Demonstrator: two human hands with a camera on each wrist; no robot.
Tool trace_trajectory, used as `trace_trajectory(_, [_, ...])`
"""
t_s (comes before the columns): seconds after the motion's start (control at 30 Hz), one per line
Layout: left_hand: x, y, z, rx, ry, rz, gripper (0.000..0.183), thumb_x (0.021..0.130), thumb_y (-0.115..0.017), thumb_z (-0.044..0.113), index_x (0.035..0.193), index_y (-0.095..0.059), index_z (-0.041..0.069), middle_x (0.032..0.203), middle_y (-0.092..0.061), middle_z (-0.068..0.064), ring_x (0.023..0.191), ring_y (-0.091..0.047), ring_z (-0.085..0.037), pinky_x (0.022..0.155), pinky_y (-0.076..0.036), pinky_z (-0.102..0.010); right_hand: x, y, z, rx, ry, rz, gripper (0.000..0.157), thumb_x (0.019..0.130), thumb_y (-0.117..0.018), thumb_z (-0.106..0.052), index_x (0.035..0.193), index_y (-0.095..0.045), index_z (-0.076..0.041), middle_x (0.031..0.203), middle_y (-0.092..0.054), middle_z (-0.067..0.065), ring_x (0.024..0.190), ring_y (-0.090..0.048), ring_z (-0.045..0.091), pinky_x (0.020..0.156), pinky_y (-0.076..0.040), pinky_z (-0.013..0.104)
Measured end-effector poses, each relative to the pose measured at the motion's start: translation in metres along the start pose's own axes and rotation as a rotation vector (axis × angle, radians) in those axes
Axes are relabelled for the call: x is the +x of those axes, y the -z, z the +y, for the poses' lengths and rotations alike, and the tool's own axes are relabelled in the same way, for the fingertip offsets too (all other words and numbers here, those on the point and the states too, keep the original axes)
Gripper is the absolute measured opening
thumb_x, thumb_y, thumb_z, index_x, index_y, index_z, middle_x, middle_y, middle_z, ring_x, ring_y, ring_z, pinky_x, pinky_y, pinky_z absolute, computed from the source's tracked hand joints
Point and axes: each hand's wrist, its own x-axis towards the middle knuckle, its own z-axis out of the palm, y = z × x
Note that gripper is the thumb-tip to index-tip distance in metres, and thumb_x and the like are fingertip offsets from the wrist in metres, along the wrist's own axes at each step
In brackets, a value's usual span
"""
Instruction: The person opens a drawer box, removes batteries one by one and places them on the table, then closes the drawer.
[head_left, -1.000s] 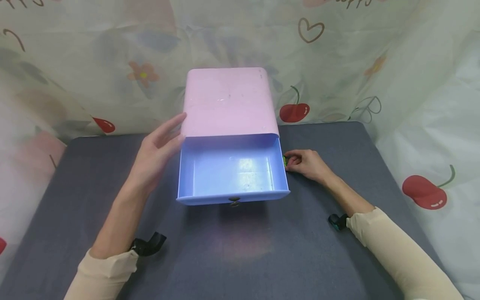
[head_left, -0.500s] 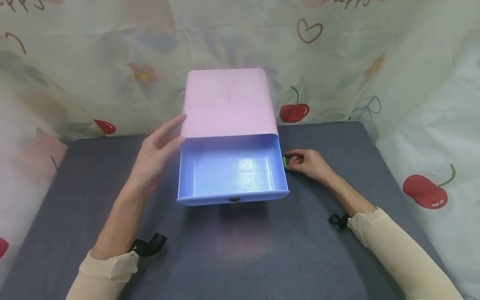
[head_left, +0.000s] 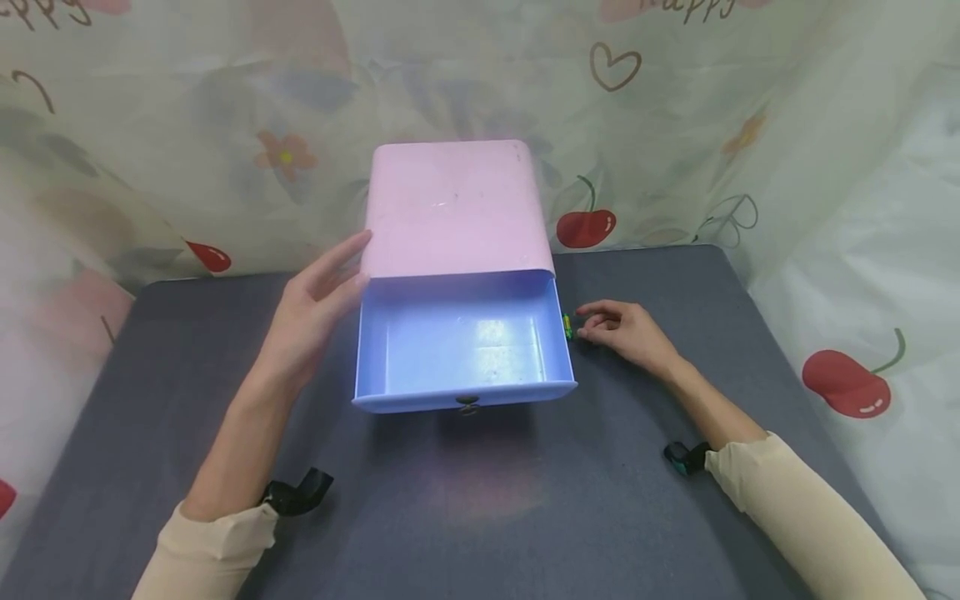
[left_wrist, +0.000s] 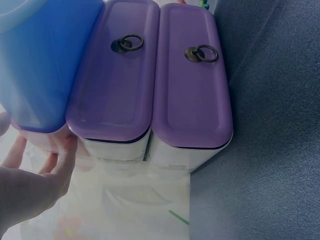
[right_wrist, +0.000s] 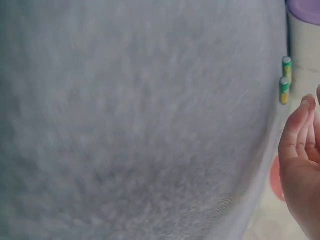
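A small drawer cabinet with a pink top (head_left: 461, 208) stands at the back of the table. Its blue top drawer (head_left: 457, 333) is pulled out, with nothing inside. Two purple drawers (left_wrist: 192, 80) under it are closed, each with a ring pull. My left hand (head_left: 303, 317) rests its extended fingers against the cabinet's left side. On the table right of the cabinet lie two green and yellow batteries (right_wrist: 284, 92), one close beside the other. Just right of them, my right hand (head_left: 626, 333) holds nothing, its fingers loosely bent and apart from the batteries.
A grey cloth covers the table (head_left: 480, 517). Behind it and at the sides hangs a pale curtain (head_left: 450, 75) printed with cherries and flowers. The open drawer's front (head_left: 405, 402) juts out over the table.
My right hand has let go of the batteries and drawn back a little to the right, leaving them by the cabinet. The left hand stays where it was.
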Motion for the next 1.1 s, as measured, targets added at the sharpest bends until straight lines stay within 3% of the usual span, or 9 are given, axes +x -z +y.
trace_trajectory(0.17, [0.000,0.000,-0.001,-0.002,-0.002,0.001,0.053,0.097,-0.067,0.024,0.147,-0.050,0.025,0.156,-0.039,0.002,0.142,-0.037,-0.026,0.115,-0.028,-0.053,-0.013,-0.003,-0.020,0.037,0.009,0.006,0.035,0.094,-0.069,-0.010,0.125,-0.063,0.006,0.100,-0.069,0.020,0.089,-0.065,0.036,0.072,-0.053,0.026])
trace_trajectory(0.3, [0.001,0.000,-0.002,-0.009,0.001,-0.002,0.053,0.097,-0.066,0.023,0.147,-0.050,0.025,0.155,-0.039,0.001,0.142,-0.037,-0.027,0.115,-0.028,-0.053,-0.023,-0.006,-0.030,0.066,0.041,0.005,0.032,0.095,-0.067,-0.005,0.123,-0.063,0.008,0.101,-0.069,0.021,0.086,-0.066,0.029,0.073,-0.055,0.035])
trace_trajectory(0.5, [0.000,-0.001,-0.002,-0.009,0.001,-0.004,0.053,0.097,-0.066,0.023,0.148,-0.050,0.025,0.156,-0.039,0.001,0.142,-0.038,-0.026,0.115,-0.028,-0.053,-0.031,-0.014,-0.020,0.120,0.084,0.018,0.031,0.094,-0.069,-0.008,0.122,-0.064,0.005,0.102,-0.070,0.017,0.084,-0.066,0.015,0.073,-0.056,0.024])
trace_trajectory(1.0, [0.001,-0.001,0.000,-0.024,0.008,-0.003,0.053,0.096,-0.067,0.023,0.147,-0.050,0.025,0.155,-0.039,0.000,0.142,-0.039,-0.025,0.115,-0.028,-0.053,-0.063,-0.023,-0.030,0.243,0.180,0.067,0.028,0.094,-0.070,-0.008,0.119,-0.066,0.001,0.105,-0.068,0.016,0.085,-0.067,0.017,0.077,-0.056,0.025])
trace_trajectory(1.1, [0.001,0.000,0.000,-0.029,0.002,-0.002,0.053,0.097,-0.067,0.022,0.147,-0.050,0.024,0.155,-0.039,0.000,0.141,-0.039,-0.025,0.115,-0.028,-0.053,-0.068,-0.024,-0.036,0.277,0.234,0.087,0.024,0.093,-0.069,-0.004,0.116,-0.067,0.001,0.102,-0.068,0.016,0.084,-0.067,0.018,0.077,-0.056,0.025])
